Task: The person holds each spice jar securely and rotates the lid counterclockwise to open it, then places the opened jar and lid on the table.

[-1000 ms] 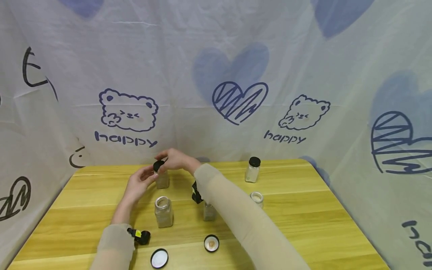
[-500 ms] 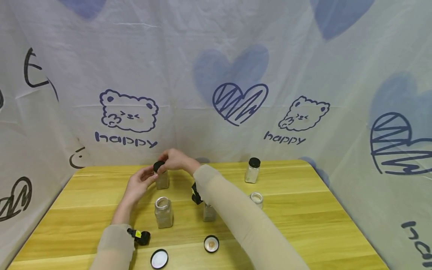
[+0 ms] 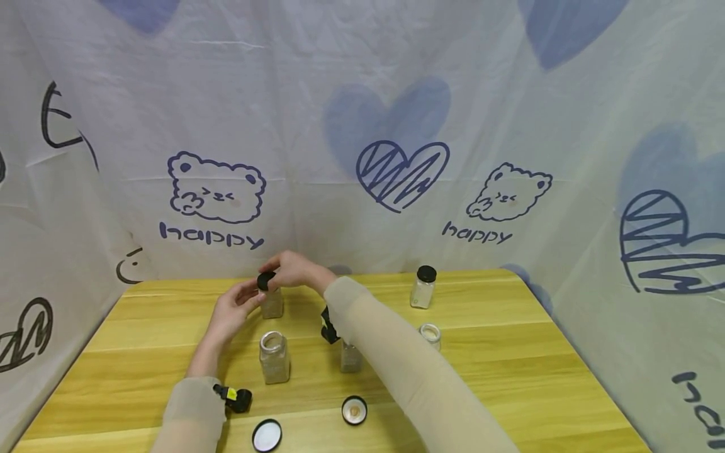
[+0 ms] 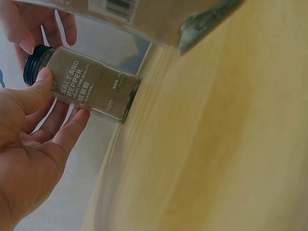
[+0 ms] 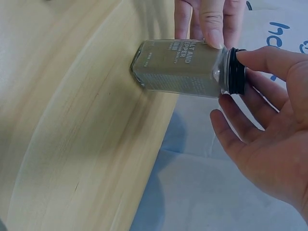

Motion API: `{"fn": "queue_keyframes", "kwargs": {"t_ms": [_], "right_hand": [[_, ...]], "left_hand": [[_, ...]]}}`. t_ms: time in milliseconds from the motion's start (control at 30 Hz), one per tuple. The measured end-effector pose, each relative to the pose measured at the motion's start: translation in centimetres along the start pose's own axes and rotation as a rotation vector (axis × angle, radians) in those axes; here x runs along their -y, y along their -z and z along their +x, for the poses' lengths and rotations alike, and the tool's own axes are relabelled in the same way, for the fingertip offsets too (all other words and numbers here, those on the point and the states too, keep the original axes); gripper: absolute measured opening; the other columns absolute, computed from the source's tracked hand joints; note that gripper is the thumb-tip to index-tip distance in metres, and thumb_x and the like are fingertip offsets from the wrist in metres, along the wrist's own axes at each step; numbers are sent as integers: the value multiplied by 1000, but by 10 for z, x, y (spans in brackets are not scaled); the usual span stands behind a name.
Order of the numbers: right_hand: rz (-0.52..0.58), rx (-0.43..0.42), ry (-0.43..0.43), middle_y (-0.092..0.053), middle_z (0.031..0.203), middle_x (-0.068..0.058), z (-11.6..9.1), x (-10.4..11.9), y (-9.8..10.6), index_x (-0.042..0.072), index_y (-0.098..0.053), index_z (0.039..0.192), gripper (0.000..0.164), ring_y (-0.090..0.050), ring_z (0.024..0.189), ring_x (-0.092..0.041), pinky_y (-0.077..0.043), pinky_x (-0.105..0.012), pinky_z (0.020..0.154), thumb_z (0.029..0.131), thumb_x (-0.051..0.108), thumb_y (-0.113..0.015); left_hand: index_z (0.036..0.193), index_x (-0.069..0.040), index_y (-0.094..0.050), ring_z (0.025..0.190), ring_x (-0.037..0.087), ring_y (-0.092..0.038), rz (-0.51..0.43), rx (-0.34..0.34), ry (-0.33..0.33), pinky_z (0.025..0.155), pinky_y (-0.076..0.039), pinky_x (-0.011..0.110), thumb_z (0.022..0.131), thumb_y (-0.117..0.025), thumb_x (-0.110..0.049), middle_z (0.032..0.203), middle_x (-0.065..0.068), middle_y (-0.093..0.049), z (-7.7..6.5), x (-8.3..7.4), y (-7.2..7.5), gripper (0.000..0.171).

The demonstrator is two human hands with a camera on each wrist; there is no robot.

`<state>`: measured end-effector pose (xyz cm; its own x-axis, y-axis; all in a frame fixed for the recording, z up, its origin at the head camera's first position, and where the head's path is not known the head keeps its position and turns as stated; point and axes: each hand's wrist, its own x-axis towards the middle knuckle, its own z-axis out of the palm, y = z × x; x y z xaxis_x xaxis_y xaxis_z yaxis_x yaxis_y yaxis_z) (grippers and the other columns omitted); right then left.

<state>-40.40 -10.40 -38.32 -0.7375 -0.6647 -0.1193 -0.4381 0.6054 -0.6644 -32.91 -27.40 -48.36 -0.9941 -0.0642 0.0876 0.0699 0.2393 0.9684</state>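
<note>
A square glass jar (image 3: 272,306) of brownish powder stands upright at the back left of the table, its label reading "Salt and Pepper" in the left wrist view. My left hand (image 3: 229,313) holds it near the shoulder, thumb on one side and fingers on the other. From the right, my right hand (image 3: 296,269) pinches the black lid (image 5: 236,72) between thumb and fingers. The lid sits on the jar's neck. An uncovered jar (image 3: 275,362) of similar shape stands just in front.
Another jar (image 3: 350,357) is partly hidden by the right sleeve, as is an uncovered jar (image 3: 430,333) further right. A black-capped jar (image 3: 423,290) stands at the back right. Two loose lids, a left one (image 3: 267,435) and a right one (image 3: 354,410), lie inside-up near the front.
</note>
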Motion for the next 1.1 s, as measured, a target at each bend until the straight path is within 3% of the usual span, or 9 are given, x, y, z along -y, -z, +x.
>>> {"fn": "queue_keyframes", "kwargs": {"t_ms": [133,300,533,800,1100], "right_hand": [[20,17,6,-68,137,-8,0,0,0,5,-67,138,52,-60,109,-10,-48,-14,92,87,4,-75],[64,-20,-4,-68,135,-11,0,-1,0,1,-65,138,54,-63,111,-14,-50,-16,92,86,7,-79],[21,-75,-25,-72,123,-10,0,0,-1,0,-69,129,50,-65,106,-17,-52,-16,87,85,14,-87],[3,-70,-20,-75,116,-8,-1,0,0,3,-74,122,40,-65,99,-14,-51,-16,82,85,12,-87],[-13,-34,-5,-73,128,-7,1,1,0,5,-73,130,44,-64,108,-13,-49,-13,88,86,4,-79]], "left_hand": [[152,4,-45,139,37,-51,3,5,7,95,-49,9,105,-64,-16,150,28,-52,0,-1,0,54],[152,3,-46,139,37,-51,11,8,18,96,-49,10,106,-64,-17,151,26,-52,-1,-1,0,54],[152,6,-45,138,39,-52,2,6,-3,94,-49,9,106,-63,-13,149,29,-52,-1,-1,0,53],[150,7,-47,135,36,-54,-4,-6,-21,93,-51,10,105,-63,-11,147,30,-54,1,3,-1,51],[153,4,-45,139,39,-51,-2,15,-9,96,-49,9,105,-64,-16,150,28,-51,-1,0,0,55]]}}
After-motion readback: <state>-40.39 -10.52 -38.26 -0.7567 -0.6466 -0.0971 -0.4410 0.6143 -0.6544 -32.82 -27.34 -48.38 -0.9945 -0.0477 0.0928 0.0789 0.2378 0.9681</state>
